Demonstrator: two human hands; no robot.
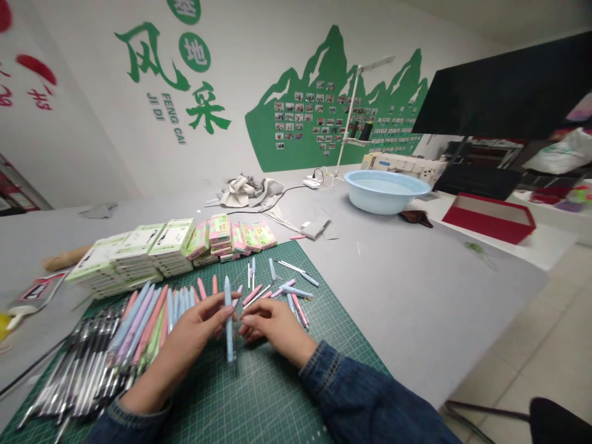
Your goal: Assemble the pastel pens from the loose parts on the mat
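Light-blue pen point(228, 320) is upright above the green cutting mat point(259, 382), tip end up, pinched between thumb and fingers of the left hand point(206, 320). Right hand point(272, 324) is just beside it, fingers curled loosely; looks like they hold nothing, but blur there makes contact with the pen hard to call.

Past the hands, on the mat: loose pen parts point(287, 287) in blue, pink and lilac, some thin white tubes among them. Left side of mat: row of pastel pens point(143, 314) in blue, lilac, coral and green, next to a pile of clear pens with black grips point(87, 351).

Along the mat's far edge: stacked white-and-green boxes point(139, 250), then smaller pink-and-green boxes point(231, 237) right beside them.

Rest of the grey tabletop point(416, 277): crumpled fabric scraps point(245, 191) near the wall, white power strip point(313, 182) with a black cable, light-blue basin point(386, 192) in front of a sewing machine point(402, 165). Open red box point(489, 219) sits right of the basin. Big black screen point(504, 89) above that.
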